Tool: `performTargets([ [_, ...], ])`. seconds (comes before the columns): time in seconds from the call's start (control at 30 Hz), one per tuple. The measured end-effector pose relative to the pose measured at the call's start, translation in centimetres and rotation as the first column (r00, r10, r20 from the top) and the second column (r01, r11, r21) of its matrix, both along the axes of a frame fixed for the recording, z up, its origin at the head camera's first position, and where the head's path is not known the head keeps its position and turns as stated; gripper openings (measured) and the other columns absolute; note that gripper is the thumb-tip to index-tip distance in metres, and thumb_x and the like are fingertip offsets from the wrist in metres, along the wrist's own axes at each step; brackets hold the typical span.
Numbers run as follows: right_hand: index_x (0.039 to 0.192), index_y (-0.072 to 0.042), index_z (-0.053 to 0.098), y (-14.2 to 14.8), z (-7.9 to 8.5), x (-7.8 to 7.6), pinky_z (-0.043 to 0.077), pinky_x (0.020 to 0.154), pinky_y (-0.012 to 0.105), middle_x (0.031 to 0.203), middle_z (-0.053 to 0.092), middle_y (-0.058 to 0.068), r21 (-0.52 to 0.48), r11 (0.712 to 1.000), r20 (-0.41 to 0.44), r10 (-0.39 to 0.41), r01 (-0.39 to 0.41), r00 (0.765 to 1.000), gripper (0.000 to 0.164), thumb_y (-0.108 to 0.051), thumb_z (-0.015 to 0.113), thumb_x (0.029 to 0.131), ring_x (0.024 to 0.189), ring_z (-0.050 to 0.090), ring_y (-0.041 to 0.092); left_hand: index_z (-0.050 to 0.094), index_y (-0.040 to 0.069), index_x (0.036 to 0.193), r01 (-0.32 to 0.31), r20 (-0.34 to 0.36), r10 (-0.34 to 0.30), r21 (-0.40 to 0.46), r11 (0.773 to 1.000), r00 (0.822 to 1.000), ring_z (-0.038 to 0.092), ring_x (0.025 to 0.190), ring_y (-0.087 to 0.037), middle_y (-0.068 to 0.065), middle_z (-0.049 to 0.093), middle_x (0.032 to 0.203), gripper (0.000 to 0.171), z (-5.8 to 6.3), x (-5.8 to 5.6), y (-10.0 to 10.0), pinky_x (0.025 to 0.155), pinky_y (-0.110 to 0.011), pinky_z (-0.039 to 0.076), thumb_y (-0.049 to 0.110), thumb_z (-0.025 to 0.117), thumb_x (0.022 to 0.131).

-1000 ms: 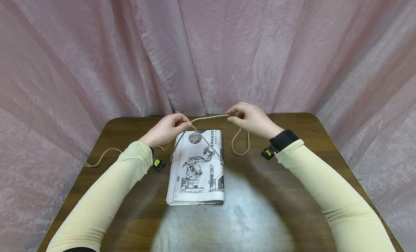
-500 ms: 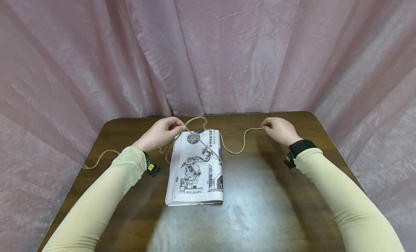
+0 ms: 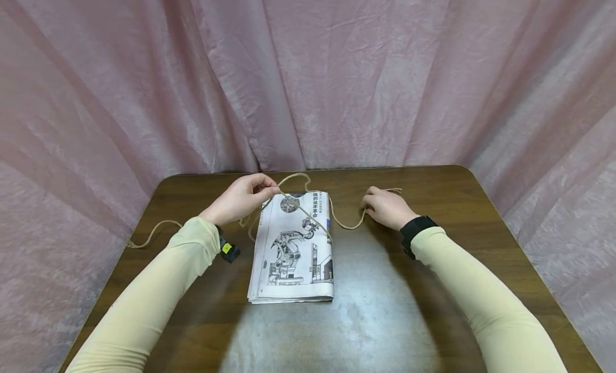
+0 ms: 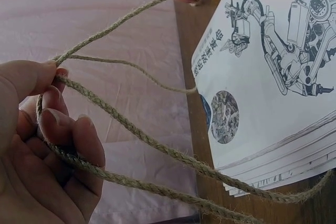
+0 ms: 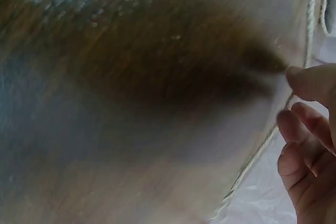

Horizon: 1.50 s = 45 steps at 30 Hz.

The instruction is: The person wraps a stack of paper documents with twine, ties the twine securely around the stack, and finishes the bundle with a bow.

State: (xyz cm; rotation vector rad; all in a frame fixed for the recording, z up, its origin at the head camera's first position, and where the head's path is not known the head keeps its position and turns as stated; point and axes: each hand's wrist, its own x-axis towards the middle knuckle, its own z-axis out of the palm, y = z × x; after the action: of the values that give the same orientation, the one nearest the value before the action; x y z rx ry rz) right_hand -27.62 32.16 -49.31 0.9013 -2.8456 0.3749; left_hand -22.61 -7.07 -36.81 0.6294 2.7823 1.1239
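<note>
A folded stack of newspapers lies on the table, with a thin jute rope running across its upper part. Where strands of the rope meet, above the stack's far left corner, my left hand pinches them between thumb and index finger. In the left wrist view, rope strands fan out from that pinch, and one passes over the curled lower fingers. To the right of the stack, my right hand is low at the table by the rope's right length. The right wrist view shows that rope between parted thumb and fingers.
The brown wooden table ends at a pink curtain behind and at the sides. A loose rope length reaches the table's left edge. Beyond my right hand lies a rope end.
My right hand drew the rope out to the right, let go of its end, then came back left and down along it. The left hand keeps its pinch near the same place.
</note>
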Motion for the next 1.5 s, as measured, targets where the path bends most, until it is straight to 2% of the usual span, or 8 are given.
performTargets([
  [0.17,0.095,-0.008,0.071,1.0,0.4,0.0,0.052,0.076,0.042,0.096,0.061,0.008,-0.085,0.99,0.008,-0.111,0.112,0.994,0.005,-0.011,0.075,0.093,0.084,0.061,0.025,0.072,0.019,0.107,0.006,0.0,-0.006,0.004,1.0,1.0,0.057,0.082,-0.02,-0.001,0.069,0.101,0.021,0.0,-0.1,0.2,0.077,-0.039,0.048,0.038,0.064,0.102],
  [0.27,0.097,-0.002,0.069,2.3,0.9,0.0,0.05,0.077,0.045,0.094,0.063,0.012,-0.191,0.957,0.031,-0.217,0.219,0.976,0.007,-0.009,0.069,0.096,0.084,0.061,0.028,0.072,0.018,0.108,0.008,-0.006,-0.008,0.006,1.0,1.0,0.057,0.083,-0.02,-0.001,0.069,0.101,0.022,0.0,-0.1,0.2,0.076,-0.038,0.048,0.038,0.064,0.102],
  [0.43,0.101,0.001,0.066,5.3,2.3,0.4,0.047,0.077,0.047,0.095,0.064,0.018,-0.368,0.856,0.071,-0.364,0.363,0.929,0.014,-0.012,0.063,0.1,0.087,0.06,0.033,0.072,0.02,0.107,0.003,-0.014,-0.003,0.002,1.0,1.0,0.057,0.084,-0.019,0.002,0.068,0.101,0.023,0.1,-0.2,0.2,0.077,-0.039,0.048,0.041,0.064,0.102],
  [0.6,0.108,0.0,0.062,8.0,4.5,2.1,0.047,0.072,0.036,0.098,0.063,0.016,-0.505,0.734,0.174,-0.428,0.454,0.887,0.024,-0.023,0.061,0.103,0.085,0.062,0.03,0.072,0.015,0.11,0.0,-0.008,0.0,-0.01,1.0,1.0,0.057,0.085,-0.02,-0.002,0.069,0.105,0.028,-0.1,-0.3,0.1,0.078,-0.039,0.047,0.04,0.063,0.102],
  [0.77,0.113,0.001,0.06,9.4,6.0,4.1,0.051,0.06,0.025,0.093,0.063,0.013,-0.599,0.646,0.318,-0.349,0.473,0.881,0.036,-0.032,0.065,0.102,0.073,0.066,0.022,0.072,0.012,0.111,-0.004,-0.009,0.004,-0.013,1.0,1.0,0.058,0.086,-0.02,-0.002,0.069,0.104,0.029,0.0,-0.5,0.2,0.079,-0.038,0.047,0.038,0.064,0.102],
  [0.9,0.111,0.001,0.062,9.6,6.6,5.5,0.053,0.062,0.023,0.089,0.065,0.009,-0.637,0.617,0.367,-0.284,0.462,0.886,0.038,-0.033,0.07,0.099,0.07,0.065,0.016,0.072,0.011,0.111,-0.009,-0.022,0.008,-0.021,1.0,1.0,0.059,0.087,-0.02,-0.003,0.07,0.104,0.028,0.1,-0.7,0.4,0.08,-0.039,0.048,0.037,0.064,0.103],
  [1.3,0.108,0.0,0.064,6.6,9.9,10.3,0.054,0.065,0.027,0.089,0.069,0.007,-0.739,0.561,0.395,-0.089,0.374,0.914,0.029,-0.023,0.075,0.096,0.074,0.066,0.018,0.072,0.016,0.109,-0.032,-0.029,0.031,-0.029,0.999,0.999,0.059,0.085,-0.019,-0.001,0.069,0.101,0.024,0.2,-0.8,0.4,0.08,-0.038,0.048,0.038,0.064,0.103],
  [1.5,0.106,0.0,0.063,4.1,11.2,12.5,0.056,0.065,0.028,0.092,0.071,0.012,-0.778,0.565,0.378,0.074,0.273,0.923,0.022,-0.015,0.076,0.095,0.076,0.068,0.018,0.072,0.016,0.11,-0.04,-0.028,0.039,-0.035,0.999,0.999,0.058,0.082,-0.021,-0.001,0.069,0.102,0.026,0.3,-0.8,0.4,0.076,-0.039,0.048,0.039,0.063,0.102],
])
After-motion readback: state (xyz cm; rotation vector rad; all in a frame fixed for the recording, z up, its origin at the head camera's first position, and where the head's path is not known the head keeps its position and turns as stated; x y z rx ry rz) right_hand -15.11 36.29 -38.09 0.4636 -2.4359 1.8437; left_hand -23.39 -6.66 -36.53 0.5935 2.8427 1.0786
